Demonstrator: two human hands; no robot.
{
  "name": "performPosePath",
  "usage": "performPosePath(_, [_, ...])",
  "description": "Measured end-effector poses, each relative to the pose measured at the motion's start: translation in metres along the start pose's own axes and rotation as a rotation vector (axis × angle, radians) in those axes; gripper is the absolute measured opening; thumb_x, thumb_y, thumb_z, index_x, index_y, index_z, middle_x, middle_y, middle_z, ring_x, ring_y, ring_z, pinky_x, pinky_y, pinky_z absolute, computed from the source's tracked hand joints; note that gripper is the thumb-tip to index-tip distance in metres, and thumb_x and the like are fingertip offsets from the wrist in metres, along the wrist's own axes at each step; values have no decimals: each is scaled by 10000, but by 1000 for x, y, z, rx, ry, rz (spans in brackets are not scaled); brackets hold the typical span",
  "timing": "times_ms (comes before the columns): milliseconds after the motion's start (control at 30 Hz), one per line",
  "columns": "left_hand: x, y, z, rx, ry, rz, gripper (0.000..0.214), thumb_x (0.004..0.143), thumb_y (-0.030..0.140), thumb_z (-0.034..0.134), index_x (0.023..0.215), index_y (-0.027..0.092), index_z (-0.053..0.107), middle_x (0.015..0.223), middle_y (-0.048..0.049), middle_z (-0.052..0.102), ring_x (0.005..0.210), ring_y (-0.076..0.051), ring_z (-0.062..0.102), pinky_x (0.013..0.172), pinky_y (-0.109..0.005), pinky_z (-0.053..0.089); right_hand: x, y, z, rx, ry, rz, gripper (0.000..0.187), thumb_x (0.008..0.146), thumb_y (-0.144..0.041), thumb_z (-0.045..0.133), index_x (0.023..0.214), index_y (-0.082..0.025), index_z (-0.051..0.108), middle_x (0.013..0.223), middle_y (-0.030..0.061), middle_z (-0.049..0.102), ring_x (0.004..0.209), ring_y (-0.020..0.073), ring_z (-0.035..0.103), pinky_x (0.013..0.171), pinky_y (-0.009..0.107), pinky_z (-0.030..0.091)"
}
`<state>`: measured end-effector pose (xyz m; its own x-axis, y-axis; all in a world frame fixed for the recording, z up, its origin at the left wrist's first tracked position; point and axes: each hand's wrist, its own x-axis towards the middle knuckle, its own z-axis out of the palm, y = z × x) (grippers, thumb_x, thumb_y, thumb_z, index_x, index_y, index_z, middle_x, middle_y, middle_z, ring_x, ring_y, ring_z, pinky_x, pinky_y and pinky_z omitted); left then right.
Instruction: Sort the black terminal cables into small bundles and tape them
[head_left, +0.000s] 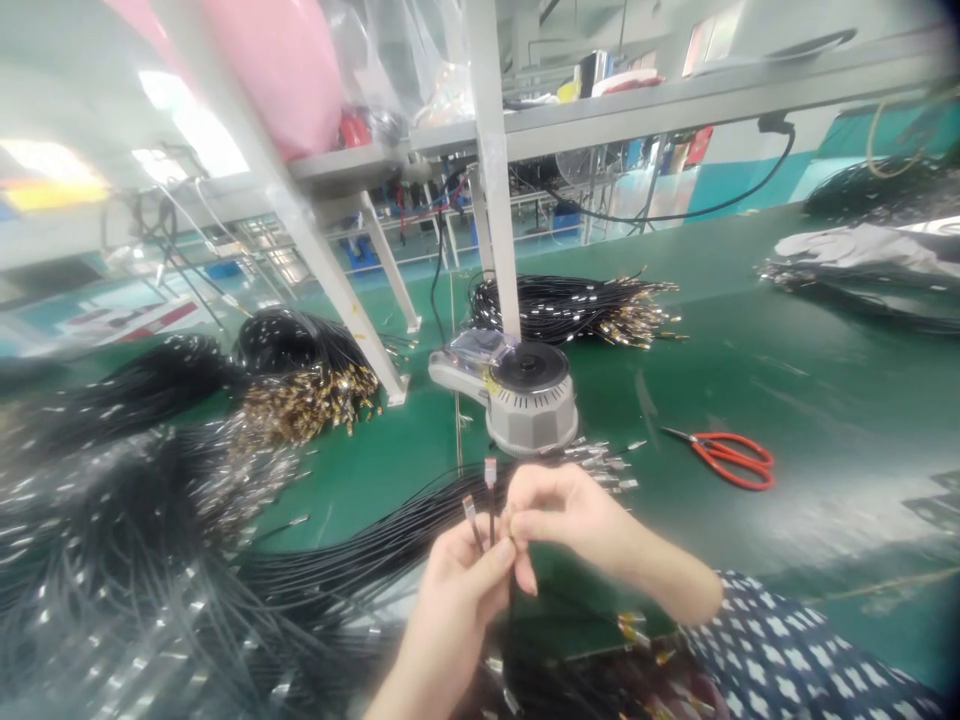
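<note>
Nearest the camera, the left hand [457,590] and the right hand [559,510] meet just above the green bench [787,400], fingertips touching. The left hand is clenched around two thin black wires [480,535], pinched between thumb and forefinger. The right hand's fingertips are closed on the same pair from the right, just below the tips. Both wires stand nearly upright, long axis pointing up and away from the person, each ending in a small metal terminal; the right-hand terminal sits slightly higher than the other. The two hands are equally close to the wires, since both grip them. A dotted sleeve [780,650] covers the right forearm.

Below and left of the hands lies a loose spread of black wires [150,600], too many to count, running roughly left to right across the bench.

Just beyond the hands stands one grey tape dispenser [529,395], with a few loose terminals on the bench beside it. To its right, well apart from the hands, lies one pair of red-handled scissors [731,458], blades pointing left.

Farther back are three bundles of black wires with gold terminals: two at the left [307,380] and one behind the dispenser [577,308]. White frame posts [491,170] rise from the bench to a shelf.
</note>
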<state>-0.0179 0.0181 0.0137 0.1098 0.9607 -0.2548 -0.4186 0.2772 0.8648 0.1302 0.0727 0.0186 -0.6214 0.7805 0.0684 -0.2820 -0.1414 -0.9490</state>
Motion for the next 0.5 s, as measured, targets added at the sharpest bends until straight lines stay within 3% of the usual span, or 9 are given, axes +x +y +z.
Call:
performPosePath(133, [5, 0, -5, -5, -58, -74, 282, 710, 352, 783, 715, 107, 643, 566, -40, 653, 336, 18, 233, 377, -172, 134, 1, 1, -7, -38, -10, -21, 243, 819, -401, 680, 770, -165, 650, 620, -20, 638, 548, 120, 614, 670, 291, 500])
performPosePath(267, [7, -2, -2, 24, -23, -51, 321, 669, 348, 810, 836, 111, 674, 741, -68, 700, 339, 23, 277, 388, -189, 126, 3, -7, -17, -142, 175, -81, 285, 854, -435, 632, 860, -159, 704, 719, -2, 647, 686, 109, 600, 722, 249, 488])
performPosePath(367, [6, -3, 3, 64, 11, -47, 349, 645, 365, 826, 837, 110, 686, 701, -35, 665, 362, 15, 312, 410, -192, 157, 4, -15, -19, -185, 257, -87, 260, 834, -406, 659, 948, -177, 705, 796, 5, 665, 742, 117, 599, 753, 253, 488])
performPosePath(500, [3, -4, 4, 133, -6, -36, 355, 721, 434, 760, 854, 109, 706, 707, -43, 666, 378, -4, 348, 427, -201, 212, 4, -23, -12, -246, 271, -53, 186, 817, -339, 667, 835, -158, 709, 796, 30, 687, 747, 144, 614, 731, 279, 499])
